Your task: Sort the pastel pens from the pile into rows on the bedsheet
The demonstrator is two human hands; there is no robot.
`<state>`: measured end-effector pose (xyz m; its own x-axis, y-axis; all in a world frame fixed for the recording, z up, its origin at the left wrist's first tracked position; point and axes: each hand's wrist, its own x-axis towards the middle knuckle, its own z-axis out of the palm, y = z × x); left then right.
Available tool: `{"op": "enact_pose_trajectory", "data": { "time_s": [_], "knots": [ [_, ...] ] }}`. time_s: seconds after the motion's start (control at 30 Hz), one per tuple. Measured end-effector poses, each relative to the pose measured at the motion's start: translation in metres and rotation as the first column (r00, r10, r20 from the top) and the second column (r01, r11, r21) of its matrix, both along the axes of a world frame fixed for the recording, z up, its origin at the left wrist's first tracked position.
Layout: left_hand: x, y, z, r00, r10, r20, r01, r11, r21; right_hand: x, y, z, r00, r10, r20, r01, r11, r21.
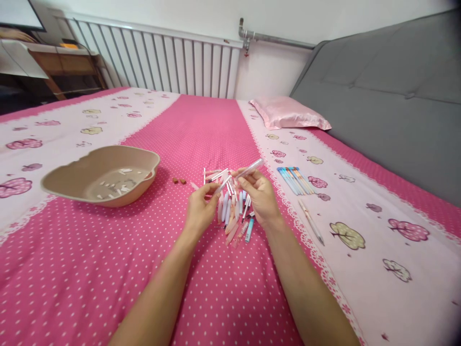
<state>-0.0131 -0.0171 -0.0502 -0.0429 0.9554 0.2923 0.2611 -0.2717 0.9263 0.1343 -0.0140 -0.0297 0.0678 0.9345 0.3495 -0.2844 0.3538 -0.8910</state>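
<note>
My left hand (201,209) is closed in a pinch on a slim whitish pen part (224,184) that points up to the right. In my right hand (262,198) is a clear pen barrel (252,166), gripped between thumb and fingers and tilted up to the right. The inner ends of the two pieces are close together; whether they touch I cannot tell. Beneath both hands lies a loose pile of pen parts (232,211) in white, pink and lilac, partly hidden by my fingers. A blue-capped piece (249,230) lies at the pile's near right edge.
A beige basin (101,163) holding small white pieces stands at the left. Two small brown pieces (179,181) lie between it and the pile. To the right are a row of blue-topped pens (295,180) and a single pen (311,222). A pink pillow (288,113) rests farther back.
</note>
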Motion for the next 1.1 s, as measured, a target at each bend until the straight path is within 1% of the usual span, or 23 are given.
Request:
{"op": "enact_pose_trajectory", "data": {
  "time_s": [0.13,0.37,0.7,1.0,1.1],
  "knots": [
    [-0.0004,-0.0009,0.0,0.999,0.001,-0.045,-0.001,1.0,0.005,-0.0007,-0.002,0.0034,1.0,-0.01,-0.025,0.01,1.0,-0.028],
    [-0.0005,-0.0022,0.0004,0.995,-0.005,-0.097,0.006,1.0,0.011,-0.0009,-0.0024,0.0053,0.998,-0.006,-0.061,0.004,1.0,-0.019],
    [-0.0008,-0.0023,-0.0001,0.994,-0.025,-0.111,0.027,0.999,0.019,-0.0004,0.0003,-0.0017,0.999,0.039,0.018,-0.039,0.999,-0.013],
    [0.0004,-0.0017,-0.0005,0.995,-0.023,-0.094,0.028,0.998,0.049,-0.0031,-0.0015,-0.0003,0.994,0.079,0.074,-0.076,0.996,-0.042],
    [0.0011,-0.0023,0.0005,0.996,-0.046,-0.07,0.049,0.997,0.052,-0.0043,-0.0017,-0.0026,0.99,0.098,0.097,-0.094,0.995,-0.045]
  ]
}}
